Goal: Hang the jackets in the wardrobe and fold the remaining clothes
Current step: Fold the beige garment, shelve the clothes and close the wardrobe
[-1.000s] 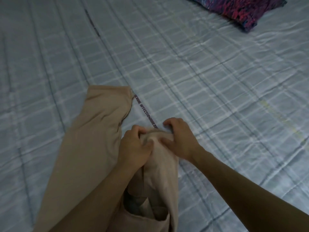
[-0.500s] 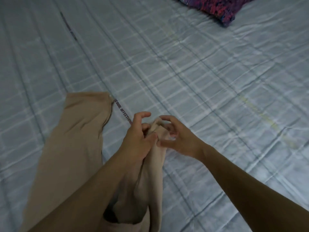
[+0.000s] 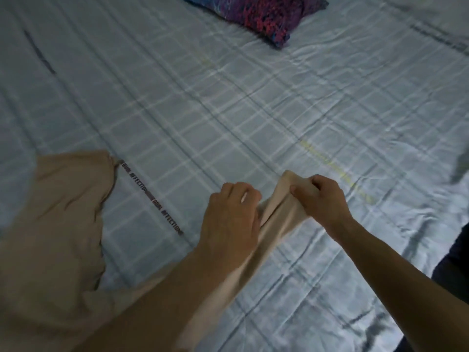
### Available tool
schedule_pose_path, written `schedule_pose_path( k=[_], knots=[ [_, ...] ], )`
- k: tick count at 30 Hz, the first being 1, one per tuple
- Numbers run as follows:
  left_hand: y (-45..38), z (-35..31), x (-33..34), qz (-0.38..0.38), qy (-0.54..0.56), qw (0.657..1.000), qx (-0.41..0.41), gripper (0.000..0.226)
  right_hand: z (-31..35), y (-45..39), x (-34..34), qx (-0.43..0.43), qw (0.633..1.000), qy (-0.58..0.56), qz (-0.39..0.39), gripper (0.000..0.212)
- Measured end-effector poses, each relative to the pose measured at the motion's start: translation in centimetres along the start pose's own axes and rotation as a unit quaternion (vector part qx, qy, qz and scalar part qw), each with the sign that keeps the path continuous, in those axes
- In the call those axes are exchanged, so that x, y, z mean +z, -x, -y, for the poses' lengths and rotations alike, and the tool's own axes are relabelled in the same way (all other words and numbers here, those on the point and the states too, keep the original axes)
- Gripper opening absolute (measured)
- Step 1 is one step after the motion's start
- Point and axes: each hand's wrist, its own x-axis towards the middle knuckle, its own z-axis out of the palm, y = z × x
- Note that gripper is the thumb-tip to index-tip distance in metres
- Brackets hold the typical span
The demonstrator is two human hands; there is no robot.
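Step in hand, as judged: straightening one leg of the beige trousers (image 3: 58, 224) before folding; no fold is made yet.

The trousers are spread on the bed (image 3: 228, 110), waist end nearest the camera and partly hidden under the forearms. One leg is held at its hem by both hands. The left hand (image 3: 229, 219) is seen with fingers curled at the hem's near-left edge; cloth appears gripped, though the fingertips are hidden. The right hand (image 3: 322, 199) is seen pinching the hem's far corner, thumb on top. The cloth between the two hands is drawn taut and raised slightly off the sheet.

The other leg is laid flat to the left of the held leg, well apart, its hem farther up the bed.

Next move, as judged: the held leg is to be laid flat and brought over onto the other leg, hems matched, tension kept even so no twist is set in.

The bed is covered in a pale blue checked sheet with a printed stripe of lettering (image 3: 152, 196) between the legs. Beyond the trousers, at the far edge, a purple-and-red pillow (image 3: 266, 13) is noted. The room is dim.
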Motion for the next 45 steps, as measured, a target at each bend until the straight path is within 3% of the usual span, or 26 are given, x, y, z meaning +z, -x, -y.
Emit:
schedule_pose_path(
  k=[5,9,12,14,17,20,24,26,28,31,32,34,36,38,41,45],
  knots=[
    [5.5,0.3,3.5,0.154,-0.073,0.981,-0.096,0.027,-3.9,0.2,0.9,0.041,0.995,0.084,0.024,0.022],
    [6.3,1.6,3.5,0.11,0.007,0.986,-0.128,0.027,-4.3,0.1,1.2,0.026,0.998,0.05,0.022,0.027],
    [5.1,2.6,3.0,0.164,-0.024,0.977,-0.131,0.032,-3.7,-0.2,0.9,0.003,0.999,0.014,0.04,0.018],
    [4.0,3.1,2.8,0.179,-0.022,0.974,-0.137,0.02,-3.3,0.0,0.3,-0.004,0.997,-0.039,0.063,0.01],
    [2.3,3.5,1.9,0.139,0.037,0.97,-0.194,0.009,-3.3,0.1,-0.9,0.009,0.994,-0.095,0.055,0.002],
    [1.6,3.7,1.8,0.099,-0.146,0.973,-0.151,0.029,-3.8,0.2,-0.5,0.041,0.996,-0.075,0.039,0.007],
    [3.0,1.9,2.6,-0.021,-0.11,0.993,0.038,0.016,-4.2,0.5,1.1,0.108,0.985,-0.132,0.019,0.015],
    [4.3,0.8,3.4,0.036,-0.081,0.994,0.07,0.015,-4.2,0.7,1.2,0.141,0.969,-0.203,0.016,0.021],
    [5.0,0.2,4.2,0.123,-0.084,0.989,0.015,0.027,-4.0,1.0,1.0,0.171,0.939,-0.296,0.032,0.023],
    [3.8,0.1,4.9,0.145,-0.104,0.983,-0.046,0.04,-2.8,1.4,0.7,0.178,0.894,-0.402,0.091,0.024],
    [3.2,-0.1,4.9,0.137,-0.089,0.985,-0.048,0.041,-2.3,1.5,0.7,0.168,0.887,-0.415,0.11,0.023],
    [2.1,-1.0,4.4,0.109,0.054,0.989,-0.082,0.042,-1.0,2.1,0.8,0.144,0.89,-0.412,0.135,0.02],
    [1.4,-1.8,3.4,0.071,0.255,0.953,-0.144,0.037,0.6,2.9,1.1,0.104,0.895,-0.407,0.147,0.018],
    [0.9,-2.3,1.9,0.029,0.386,0.904,-0.182,0.035,2.6,3.8,1.7,0.044,0.898,-0.408,0.16,0.018],
    [0.9,-1.8,-1.2,-0.037,0.472,0.858,-0.199,0.037,5.9,5.4,2.9,-0.041,0.903,-0.394,0.168,0.02],
    [2.2,0.8,-6.4,-0.087,0.491,0.845,-0.195,0.043,11.1,8.1,5.0,-0.165,0.909,-0.319,0.211,0.038]
  ],
)
